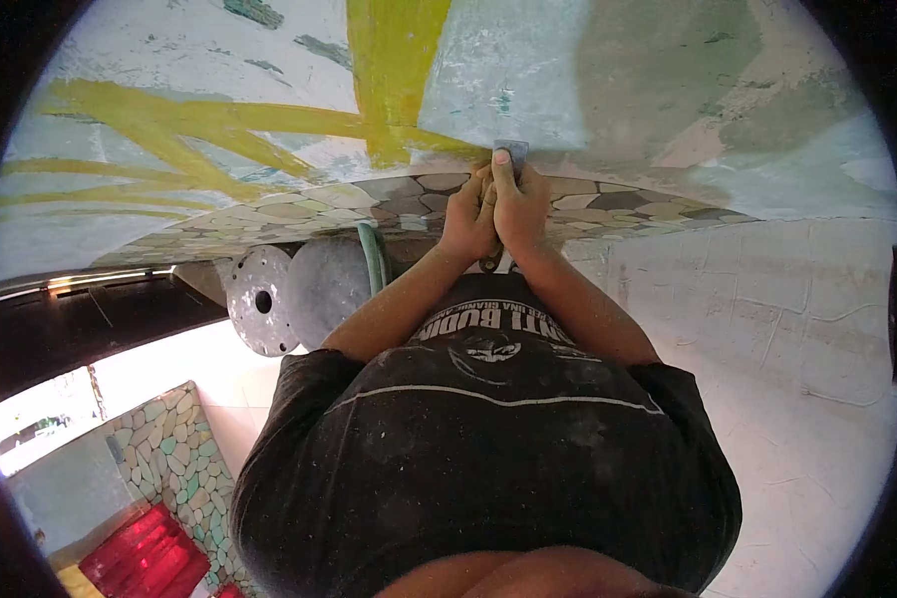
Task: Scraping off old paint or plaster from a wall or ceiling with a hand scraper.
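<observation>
My two hands are pressed together in front of me, at the line where the painted wall (668, 90) meets a band of flat stone pieces (598, 194). A small grey, flat, square-edged piece (511, 147) sticks out beyond the fingers against the wall. My right hand (522, 204) is closed on it, with the thumb laid along its face. Closed right beside it is my left hand (467, 217), its fingers against the right hand; whatever they grip is hidden. The wall surface carries yellow-green streaks (394, 70) over patchy grey and white.
Left of my forearms stand a grey round disc with a centre hole (261, 301) and a grey cylinder (329, 289). A green hose-like strip (372, 256) is beside them. A pale, cracked-looking surface (757, 329) lies to the right. Red material (145, 558) shows at lower left.
</observation>
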Demonstrator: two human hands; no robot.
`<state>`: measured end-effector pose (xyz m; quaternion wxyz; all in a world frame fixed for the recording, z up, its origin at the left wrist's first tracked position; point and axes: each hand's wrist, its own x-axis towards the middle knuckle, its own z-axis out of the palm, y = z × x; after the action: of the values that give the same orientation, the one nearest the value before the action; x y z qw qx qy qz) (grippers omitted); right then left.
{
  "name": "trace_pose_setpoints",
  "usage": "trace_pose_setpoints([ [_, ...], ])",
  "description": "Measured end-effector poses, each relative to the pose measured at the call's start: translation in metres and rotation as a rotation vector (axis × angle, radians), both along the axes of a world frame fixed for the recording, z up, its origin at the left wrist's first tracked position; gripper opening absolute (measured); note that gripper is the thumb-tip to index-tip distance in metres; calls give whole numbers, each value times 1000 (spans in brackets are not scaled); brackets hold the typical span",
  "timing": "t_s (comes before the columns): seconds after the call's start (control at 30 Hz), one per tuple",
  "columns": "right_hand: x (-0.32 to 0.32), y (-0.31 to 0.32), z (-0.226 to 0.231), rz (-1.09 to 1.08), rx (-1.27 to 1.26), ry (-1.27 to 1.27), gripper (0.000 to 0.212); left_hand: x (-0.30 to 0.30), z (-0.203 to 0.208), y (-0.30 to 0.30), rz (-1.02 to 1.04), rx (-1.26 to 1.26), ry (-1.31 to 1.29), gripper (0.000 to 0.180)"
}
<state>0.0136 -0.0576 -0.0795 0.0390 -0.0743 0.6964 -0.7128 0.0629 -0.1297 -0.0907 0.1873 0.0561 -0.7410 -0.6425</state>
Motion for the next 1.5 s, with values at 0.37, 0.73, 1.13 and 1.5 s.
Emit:
trace_pose_setpoints([
  [0.37,-2,-5,13,-118,150,109,39,-8,-17,-5,17,-60,2,27],
  [0.73,-5,-5,15,-44,196,123,44,-8,-11,-7,64,-99,64,28],
  [1.13,-5,-7,47,2,-112,163,42,-7,3,-9,-22,-1,-5,26],
  [1.5,-5,-2,11,-58,105,144,39,-9,-10,-6,-24,31,0,28],
])
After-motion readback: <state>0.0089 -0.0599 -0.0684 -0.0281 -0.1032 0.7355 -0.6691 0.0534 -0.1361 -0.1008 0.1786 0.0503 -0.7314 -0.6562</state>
